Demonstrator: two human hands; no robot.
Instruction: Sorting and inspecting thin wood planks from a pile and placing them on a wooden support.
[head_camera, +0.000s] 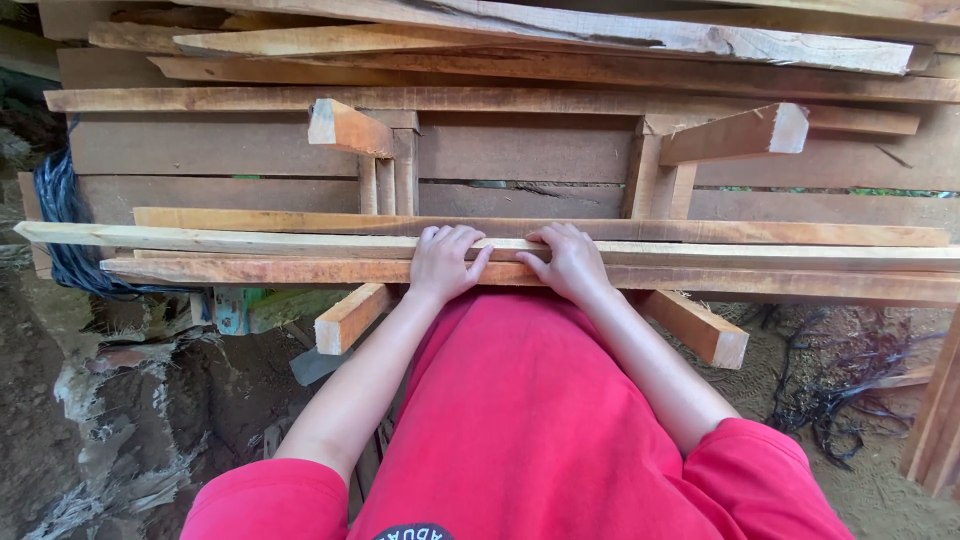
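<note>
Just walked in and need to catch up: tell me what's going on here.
A person in a red shirt stands at a stack of rough wooden planks. Both palms lie flat on a long thin strip lying across two wooden supports: the left hand and the right hand sit close together near its middle. More strips lie just beyond and before it. Dirt ground shows below.

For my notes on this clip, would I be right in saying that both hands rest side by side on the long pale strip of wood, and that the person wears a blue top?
Not quite: the head view shows a red top, not blue. The left hand and right hand do rest side by side on the long pale strip of wood.
</note>
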